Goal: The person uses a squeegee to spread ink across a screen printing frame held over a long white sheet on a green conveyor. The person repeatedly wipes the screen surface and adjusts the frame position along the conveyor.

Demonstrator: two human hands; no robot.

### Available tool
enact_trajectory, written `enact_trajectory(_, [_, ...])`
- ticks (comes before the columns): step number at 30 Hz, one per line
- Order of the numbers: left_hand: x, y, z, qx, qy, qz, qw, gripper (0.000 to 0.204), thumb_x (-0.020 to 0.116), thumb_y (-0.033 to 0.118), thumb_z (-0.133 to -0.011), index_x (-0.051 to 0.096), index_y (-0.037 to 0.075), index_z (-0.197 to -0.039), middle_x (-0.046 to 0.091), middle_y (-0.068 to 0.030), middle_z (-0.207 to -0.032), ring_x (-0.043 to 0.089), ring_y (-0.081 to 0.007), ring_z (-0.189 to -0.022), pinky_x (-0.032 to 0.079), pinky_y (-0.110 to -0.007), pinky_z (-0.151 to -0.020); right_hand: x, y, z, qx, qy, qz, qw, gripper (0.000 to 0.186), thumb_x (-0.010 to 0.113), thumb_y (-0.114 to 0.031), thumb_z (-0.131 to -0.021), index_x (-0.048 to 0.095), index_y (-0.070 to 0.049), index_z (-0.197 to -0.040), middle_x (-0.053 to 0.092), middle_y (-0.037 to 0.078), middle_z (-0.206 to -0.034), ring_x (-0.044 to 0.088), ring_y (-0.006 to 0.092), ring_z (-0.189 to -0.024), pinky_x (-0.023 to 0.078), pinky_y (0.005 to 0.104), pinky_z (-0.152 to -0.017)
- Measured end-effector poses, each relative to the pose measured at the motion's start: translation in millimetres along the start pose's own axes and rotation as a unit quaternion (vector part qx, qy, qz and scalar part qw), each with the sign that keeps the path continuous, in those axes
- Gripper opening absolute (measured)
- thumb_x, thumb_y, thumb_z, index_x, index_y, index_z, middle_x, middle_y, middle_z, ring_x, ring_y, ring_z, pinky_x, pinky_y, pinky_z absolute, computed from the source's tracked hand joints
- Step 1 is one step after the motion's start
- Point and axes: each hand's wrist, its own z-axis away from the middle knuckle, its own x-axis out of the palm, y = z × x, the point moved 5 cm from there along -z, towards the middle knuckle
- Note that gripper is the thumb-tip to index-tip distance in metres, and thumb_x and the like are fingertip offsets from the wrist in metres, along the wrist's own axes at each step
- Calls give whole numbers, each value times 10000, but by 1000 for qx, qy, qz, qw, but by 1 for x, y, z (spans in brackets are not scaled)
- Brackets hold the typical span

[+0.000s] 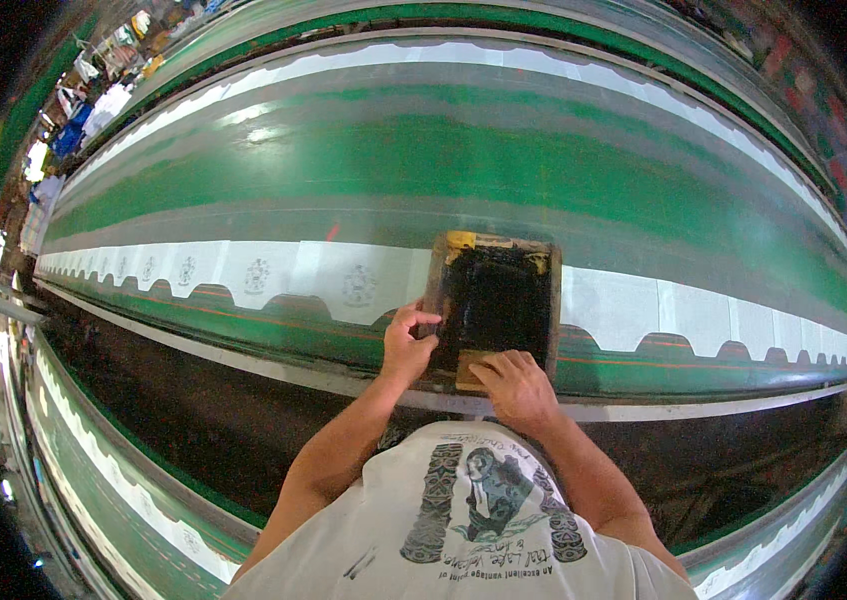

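Observation:
A dark ink-coated printing screen [495, 290] in a rectangular frame, yellowish along its top, lies across a row of white pieces [613, 298] on a long green table [393, 150]. My left hand [409, 340] grips the screen's left edge with curled fingers. My right hand [520, 388] is closed on a wooden squeegee [473, 377] at the screen's near end. Left of the screen, several pieces carry grey printed emblems [258, 277]; those to the right look plain, though any faint marks are too small to tell. The screen hides the piece beneath it.
More white strips [363, 53] run along the table's far edge. Another green table [113, 440] lies behind me, beyond a dark gap. Parallel rails [223, 20] stand past the far side. Clutter, including blue and white bundles [73, 130], sits at the upper left.

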Motion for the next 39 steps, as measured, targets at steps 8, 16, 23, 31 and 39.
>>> enact_trajectory(8, [1, -16, -5, -11, -15, 159, 987, 362, 677, -50, -978, 778, 71, -1305, 613, -166, -1598, 574, -277, -1473, 419, -402, -1239, -19, 57, -66, 35, -182, -75, 980, 258, 699, -81, -965, 819, -118, -1192, 762, 156, -1059, 724, 383, -1086, 585, 512, -958])
enact_trajectory(16, [0, -2, -10, -52, -64, 123, 989, 585, 641, -131, -950, 696, 98, -1485, 576, -133, -1621, 525, -254, -1522, 379, -393, -1287, -20, 126, -128, 42, 4, 10, 999, 400, 650, 28, -919, 813, -141, -1243, 762, 199, -1201, 691, 433, -1219, 551, 532, -1087])
enact_trajectory(23, [0, -8, -9, -18, -73, 95, 993, 643, 631, -124, -958, 661, 119, -1552, 527, -129, -1617, 511, -279, -1519, 371, -399, -1281, -7, 142, -137, 86, 19, 28, 996, 427, 631, 4, -910, 785, -86, -1298, 752, 239, -1272, 704, 446, -1233, 566, 543, -1095])
enact_trajectory(31, [-2, -13, -11, 20, -90, 167, 982, 604, 650, -90, -969, 646, 90, -1545, 534, -139, -1605, 502, -289, -1517, 351, -411, -1287, -11, 107, -126, 137, -72, 19, 988, 420, 668, -42, -899, 793, -113, -1293, 764, 210, -1213, 743, 423, -1143, 600, 532, -1017])
enact_trajectory(39, [-8, -7, -13, 12, -99, 110, 989, 574, 648, -92, -1010, 626, 106, -1549, 502, -170, -1603, 535, -298, -1474, 436, -417, -1246, 0, 45, -70, 137, -88, -2, 987, 494, 648, -26, -878, 798, -156, -1330, 760, 136, -1152, 721, 377, -1130, 565, 496, -1034])
